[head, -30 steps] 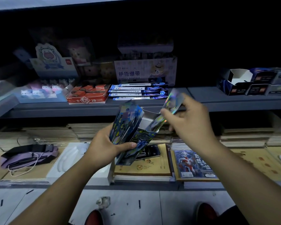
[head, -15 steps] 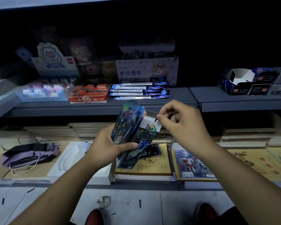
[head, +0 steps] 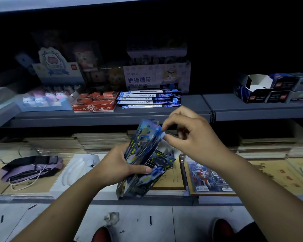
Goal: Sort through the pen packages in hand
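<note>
Two hands work at centre frame, in front of a dim shop shelf. Left hand (head: 115,167) grips a stack of shiny blue card packs (head: 142,145), thumb laid across the front, fingers curled behind; the stack stands tilted w/ its top leaning right. Just below & right of it, touching the stack's lower end, sits an open blue display box (head: 157,170) w/ a white inner flap showing; can't tell if the left hand also carries it. Right hand (head: 191,135) is at the stack's upper right corner, thumb & forefinger pinching the top edge of the packs, other fingers loosely curled. Behind, mid frame, a grey shelf (head: 196,103) carries a red 2B box (head: 94,103) left of centre, flat blue-white packs (head: 149,99) beside it, & a finger bandage carton (head: 156,77) behind those. Upper right: dark small boxes (head: 276,91), one open & white inside. Lower left: a purple pouch (head: 31,169) w/ a white cord, next to a white moulded tray (head: 73,172). Lower right of the hands: a red-blue hero card pack (head: 208,177) lying flat on brown notebooks (head: 276,175). Bottom edge: red shoe tips (head: 101,234) on the tiled floor.
</note>
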A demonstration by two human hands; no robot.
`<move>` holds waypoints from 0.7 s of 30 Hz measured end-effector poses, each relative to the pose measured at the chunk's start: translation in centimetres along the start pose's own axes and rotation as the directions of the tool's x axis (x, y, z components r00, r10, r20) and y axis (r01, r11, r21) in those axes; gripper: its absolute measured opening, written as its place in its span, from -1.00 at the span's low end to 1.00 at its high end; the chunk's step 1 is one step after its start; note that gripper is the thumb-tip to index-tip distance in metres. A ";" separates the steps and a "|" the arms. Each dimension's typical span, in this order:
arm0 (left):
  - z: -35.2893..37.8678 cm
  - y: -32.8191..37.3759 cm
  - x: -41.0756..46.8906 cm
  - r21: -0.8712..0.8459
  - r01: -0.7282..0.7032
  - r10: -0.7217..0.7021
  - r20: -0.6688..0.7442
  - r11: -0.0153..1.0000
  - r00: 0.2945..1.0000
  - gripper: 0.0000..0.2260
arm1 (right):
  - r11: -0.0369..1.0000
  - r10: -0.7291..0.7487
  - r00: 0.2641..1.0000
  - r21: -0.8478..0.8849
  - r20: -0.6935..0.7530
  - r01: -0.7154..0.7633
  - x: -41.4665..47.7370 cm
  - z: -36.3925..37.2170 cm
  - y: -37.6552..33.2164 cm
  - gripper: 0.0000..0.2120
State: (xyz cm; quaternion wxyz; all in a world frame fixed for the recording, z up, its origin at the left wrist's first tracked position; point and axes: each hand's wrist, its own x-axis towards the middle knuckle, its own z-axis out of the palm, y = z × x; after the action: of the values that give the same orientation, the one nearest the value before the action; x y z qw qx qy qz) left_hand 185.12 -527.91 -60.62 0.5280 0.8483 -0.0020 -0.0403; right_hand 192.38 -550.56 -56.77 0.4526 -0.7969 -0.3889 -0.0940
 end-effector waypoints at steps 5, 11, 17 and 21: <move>0.2 0.3 -0.4 0.029 0.022 -0.024 0.057 0.999 0.998 -0.72 | 0.994 -0.028 0.992 -0.097 0.120 0.040 0.1 -0.5 0.5 -0.83; 0.2 0.4 -0.2 -0.045 0.059 -0.058 0.036 0.997 0.998 -0.67 | 0.996 -0.069 0.996 0.052 -0.050 0.072 0.7 -1.3 0.6 -0.87; 0.3 0.5 -0.2 -0.052 0.068 -0.066 0.040 0.996 0.997 -0.66 | 0.901 0.070 0.994 0.433 -0.088 -0.025 0.9 -1.9 0.2 -0.82; 0.3 0.5 -0.3 -0.057 0.056 -0.053 0.055 0.997 0.997 -0.67 | 0.739 0.161 0.982 0.648 0.098 -0.186 0.7 -1.4 -0.2 -0.59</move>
State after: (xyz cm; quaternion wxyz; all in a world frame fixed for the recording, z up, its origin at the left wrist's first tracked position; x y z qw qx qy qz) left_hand 184.84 -528.39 -60.26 0.5510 0.8308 0.0080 -0.0775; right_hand 193.02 -551.29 -55.51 0.7022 -0.6226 -0.3292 0.1043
